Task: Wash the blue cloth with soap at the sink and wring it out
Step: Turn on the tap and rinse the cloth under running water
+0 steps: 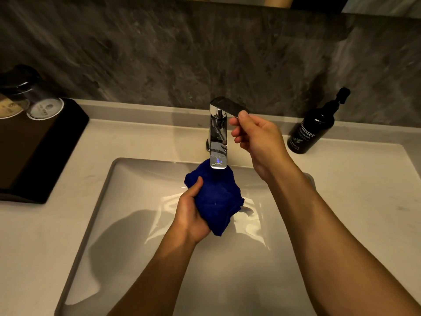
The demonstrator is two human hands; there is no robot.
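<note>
The blue cloth (216,197) is bunched up and held over the white sink basin (127,224), right under the chrome faucet spout (218,144). My left hand (193,215) grips the cloth from its left side, thumb on top. My right hand (255,135) pinches the faucet's lever handle (227,106) between thumb and fingers. A black pump bottle of hand wash (312,128) stands on the counter to the right of the faucet. No stream of water is clearly visible.
A dark tray (41,151) sits on the pale counter at the left with two upturned glasses (43,106) on it. A dark marbled wall (205,53) rises behind the counter.
</note>
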